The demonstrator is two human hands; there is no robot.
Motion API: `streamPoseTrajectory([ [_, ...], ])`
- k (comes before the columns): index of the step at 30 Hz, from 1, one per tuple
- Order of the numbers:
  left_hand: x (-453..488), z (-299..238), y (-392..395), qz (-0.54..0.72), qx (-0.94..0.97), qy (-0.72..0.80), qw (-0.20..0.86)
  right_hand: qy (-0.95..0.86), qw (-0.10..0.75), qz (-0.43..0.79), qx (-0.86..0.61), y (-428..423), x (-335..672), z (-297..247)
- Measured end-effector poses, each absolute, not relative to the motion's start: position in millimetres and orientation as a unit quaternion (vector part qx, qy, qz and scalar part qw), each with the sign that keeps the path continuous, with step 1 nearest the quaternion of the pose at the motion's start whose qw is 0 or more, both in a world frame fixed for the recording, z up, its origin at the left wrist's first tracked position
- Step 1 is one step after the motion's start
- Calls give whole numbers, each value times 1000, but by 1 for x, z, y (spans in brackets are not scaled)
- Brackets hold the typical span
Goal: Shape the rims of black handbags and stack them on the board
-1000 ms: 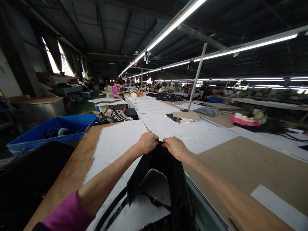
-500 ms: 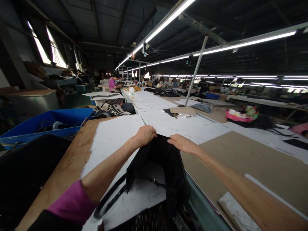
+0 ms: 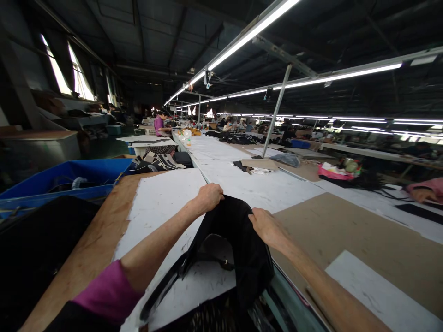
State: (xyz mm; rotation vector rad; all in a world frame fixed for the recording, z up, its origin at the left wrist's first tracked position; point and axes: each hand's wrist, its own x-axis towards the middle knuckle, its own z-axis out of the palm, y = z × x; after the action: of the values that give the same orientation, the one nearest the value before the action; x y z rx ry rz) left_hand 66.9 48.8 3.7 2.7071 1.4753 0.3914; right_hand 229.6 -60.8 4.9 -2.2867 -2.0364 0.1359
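A black fabric bag stands in front of me, its upper edge stretched into an arch between my hands. My left hand is closed on the top of this edge, thumb and fingers pinching the cloth. A little lower on the right, my right hand grips the same edge. Dark straps hang at the bag's left side. Inside the opening a small brassy metal fitting shows on a dark strip. The near part of the bag runs out of the bottom of the view.
White sheeting and brown board cover the tables. A blue bin stands at left, beside dark material. A slanted metal post rises ahead. At the right edge reaches another person's hand; a person in purple works farther off.
My right hand has slid down and right along the bag's edge, and the edge is now more rounded. My left hand keeps its hold. Another person's hand has come into view at right.
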Motion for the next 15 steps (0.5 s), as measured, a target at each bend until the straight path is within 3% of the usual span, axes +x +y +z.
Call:
streamPoseTrajectory([
  [7,47,12,13,111,852,510,40,-655,55,35,-753,-69,217,7],
  [15,12,8,-22,10,823,564,67,-677,77,18,-732,-78,208,-2],
])
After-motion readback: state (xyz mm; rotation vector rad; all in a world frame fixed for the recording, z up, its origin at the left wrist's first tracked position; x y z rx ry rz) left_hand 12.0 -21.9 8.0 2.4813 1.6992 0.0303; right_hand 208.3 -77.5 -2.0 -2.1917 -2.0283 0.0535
